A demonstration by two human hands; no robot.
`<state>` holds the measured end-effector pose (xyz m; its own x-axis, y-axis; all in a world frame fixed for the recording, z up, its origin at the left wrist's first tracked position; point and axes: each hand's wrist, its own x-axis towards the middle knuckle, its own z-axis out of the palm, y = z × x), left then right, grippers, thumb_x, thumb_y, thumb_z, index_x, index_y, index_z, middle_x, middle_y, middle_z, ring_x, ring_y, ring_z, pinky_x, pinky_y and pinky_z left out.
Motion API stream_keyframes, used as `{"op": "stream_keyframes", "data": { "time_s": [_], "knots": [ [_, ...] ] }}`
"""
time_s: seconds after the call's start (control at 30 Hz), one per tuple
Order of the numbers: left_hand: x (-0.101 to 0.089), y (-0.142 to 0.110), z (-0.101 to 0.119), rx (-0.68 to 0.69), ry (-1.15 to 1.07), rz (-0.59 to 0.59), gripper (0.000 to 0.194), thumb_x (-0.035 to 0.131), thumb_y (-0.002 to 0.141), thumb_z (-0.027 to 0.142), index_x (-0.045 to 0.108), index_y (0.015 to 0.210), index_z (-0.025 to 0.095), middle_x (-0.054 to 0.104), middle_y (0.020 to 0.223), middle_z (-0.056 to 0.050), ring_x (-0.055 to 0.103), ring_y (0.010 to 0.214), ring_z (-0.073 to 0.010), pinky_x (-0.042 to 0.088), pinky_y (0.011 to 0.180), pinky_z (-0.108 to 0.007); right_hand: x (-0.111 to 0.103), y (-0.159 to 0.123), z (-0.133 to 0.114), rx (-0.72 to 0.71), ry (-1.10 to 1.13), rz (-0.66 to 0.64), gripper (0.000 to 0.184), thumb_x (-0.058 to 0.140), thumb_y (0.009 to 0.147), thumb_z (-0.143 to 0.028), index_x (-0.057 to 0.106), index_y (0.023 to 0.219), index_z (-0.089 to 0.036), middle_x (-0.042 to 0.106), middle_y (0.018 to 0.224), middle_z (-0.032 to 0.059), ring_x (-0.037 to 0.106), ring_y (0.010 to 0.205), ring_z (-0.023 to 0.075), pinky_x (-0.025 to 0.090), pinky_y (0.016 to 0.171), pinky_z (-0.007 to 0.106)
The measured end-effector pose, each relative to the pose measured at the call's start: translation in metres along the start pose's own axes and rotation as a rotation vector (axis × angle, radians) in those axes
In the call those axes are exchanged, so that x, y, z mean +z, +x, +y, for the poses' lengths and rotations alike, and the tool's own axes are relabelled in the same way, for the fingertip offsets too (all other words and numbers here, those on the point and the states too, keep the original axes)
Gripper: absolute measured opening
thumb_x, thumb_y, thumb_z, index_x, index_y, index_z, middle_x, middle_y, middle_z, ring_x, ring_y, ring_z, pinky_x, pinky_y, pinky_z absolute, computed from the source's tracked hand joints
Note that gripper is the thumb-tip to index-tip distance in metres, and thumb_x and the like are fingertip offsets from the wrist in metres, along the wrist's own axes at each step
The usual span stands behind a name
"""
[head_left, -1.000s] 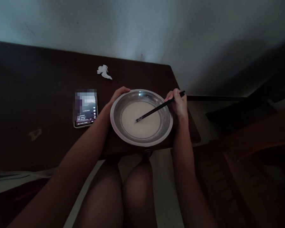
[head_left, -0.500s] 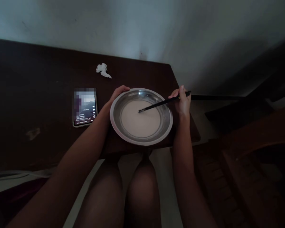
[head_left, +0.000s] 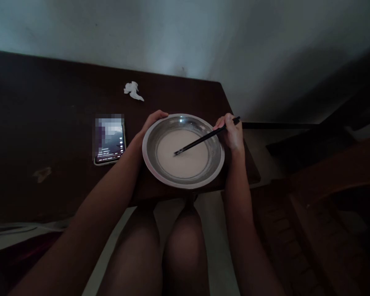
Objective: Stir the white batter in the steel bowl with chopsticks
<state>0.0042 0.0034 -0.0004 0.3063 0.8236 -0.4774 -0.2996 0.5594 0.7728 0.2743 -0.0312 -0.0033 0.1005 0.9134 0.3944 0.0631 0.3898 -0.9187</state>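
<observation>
A wide steel bowl [head_left: 149,162] rests at the front edge of the dark table, holding a pale, creamy liquid [head_left: 185,164]. My left hand [head_left: 154,120] grips the bowl's far left rim, its fingers curled along the edge. Over the right side, my right hand [head_left: 232,130] is closed around dark chopsticks [head_left: 203,138]. They slant down to the left, their tips at the liquid's surface with some of the pale stuff on them. Whether the tips dip below the surface is hard to tell.
A phone [head_left: 111,142] with a lit, partly blurred screen lies left of the bowl. Behind it is a crumpled white tissue [head_left: 133,91]. The table [head_left: 64,102] meets a pale wall [head_left: 185,37]. Dark wooden furniture [head_left: 336,172] stands at the right, and my knees are below the table edge.
My right hand has shifted slightly left, and the chopstick tips have moved left and toward me across the liquid. My left hand and the bowl stay almost still.
</observation>
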Motion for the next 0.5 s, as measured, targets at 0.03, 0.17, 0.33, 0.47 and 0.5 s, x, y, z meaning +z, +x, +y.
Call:
{"op": "stream_keyframes", "data": {
  "time_s": [0.03,0.17,0.33,0.47,0.5],
  "knots": [
    [-0.0003,0.0002,-0.0002,0.003,0.001,0.008,0.023,0.056,0.087,0.032,0.065,0.069,0.021,0.064,0.054,0.0,0.059,0.052,-0.0168,0.051,0.058,-0.028,0.0004,0.0,-0.0007,0.0,-0.013,-0.005,0.057,0.063,0.08,-0.077,0.056,0.059,-0.025,0.06,0.057,-0.0025,0.06,0.057,0.0135,0.051,0.062,0.031],
    [-0.0003,-0.0002,-0.0004,0.01,0.008,0.0,0.021,0.056,0.086,0.032,0.066,0.069,0.022,0.065,0.055,-0.001,0.06,0.054,-0.0189,0.052,0.059,-0.03,0.0003,0.001,-0.0035,-0.024,-0.051,0.122,0.059,0.057,0.084,-0.077,0.054,0.057,-0.025,0.057,0.055,-0.0028,0.059,0.055,0.0127,0.049,0.059,0.03],
    [0.0,0.0005,-0.0005,0.054,0.029,-0.008,0.026,0.053,0.087,0.029,0.06,0.063,0.021,0.061,0.053,0.0,0.054,0.048,-0.015,0.048,0.055,-0.027,0.0,-0.0007,-0.0013,0.001,-0.015,0.014,0.058,0.056,0.087,-0.075,0.053,0.057,-0.025,0.055,0.054,-0.0024,0.057,0.055,0.0122,0.049,0.058,0.03],
    [-0.0018,0.0028,-0.0018,0.037,0.009,-0.039,0.027,0.053,0.088,0.03,0.061,0.064,0.021,0.062,0.055,-0.001,0.055,0.048,-0.0146,0.048,0.055,-0.027,-0.0007,0.0003,-0.0004,-0.029,-0.02,0.059,0.055,0.06,0.085,-0.074,0.056,0.06,-0.025,0.058,0.057,-0.0029,0.06,0.057,0.0122,0.05,0.059,0.029],
    [-0.0021,0.0033,-0.0019,0.034,0.004,-0.046,0.027,0.054,0.088,0.03,0.062,0.064,0.021,0.063,0.055,-0.001,0.055,0.048,-0.0147,0.048,0.055,-0.027,-0.001,0.001,-0.0009,-0.04,-0.023,0.103,0.056,0.059,0.086,-0.074,0.055,0.059,-0.025,0.057,0.056,-0.0033,0.06,0.056,0.012,0.05,0.059,0.03]
  ]
}}
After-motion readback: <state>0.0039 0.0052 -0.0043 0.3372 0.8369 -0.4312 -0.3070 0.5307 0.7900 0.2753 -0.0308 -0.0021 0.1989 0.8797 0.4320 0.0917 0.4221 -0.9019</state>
